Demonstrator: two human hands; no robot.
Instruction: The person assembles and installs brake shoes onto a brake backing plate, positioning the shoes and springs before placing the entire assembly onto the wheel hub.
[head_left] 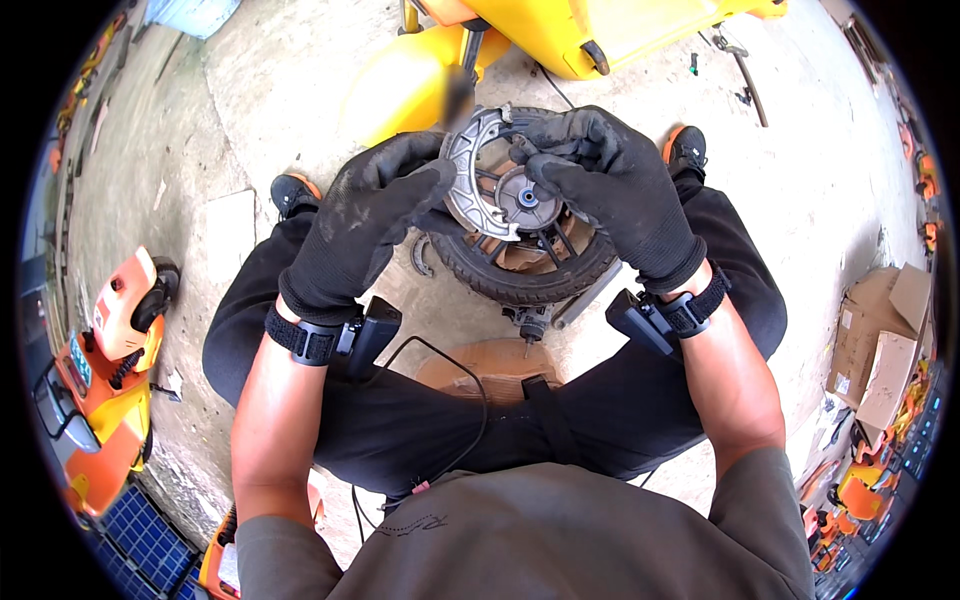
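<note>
My left hand (365, 205), in a black work glove, grips a silver, ribbed, curved brake shoe (463, 175) between thumb and fingers. Facing it, my gloved right hand (620, 185) has its fingers curled together beside the shoe's far end. Whatever those fingers pinch is hidden by the glove. Under both hands a small wheel lies flat between my legs, with a black tyre (520, 288), dark spokes and a grey hub (528, 198). The shoe is held above the wheel, left of the hub. Another curved metal piece (421, 256) rests by the tyre's left side.
Beyond the wheel stands a yellow vehicle body (560, 35). A dark metal tool (528, 322) and a grey bar (588, 297) lie at the tyre's near side. Open cardboard boxes (880, 340) sit right; an orange-and-yellow machine (120, 350) stands left. A cable (483, 385) crosses my lap.
</note>
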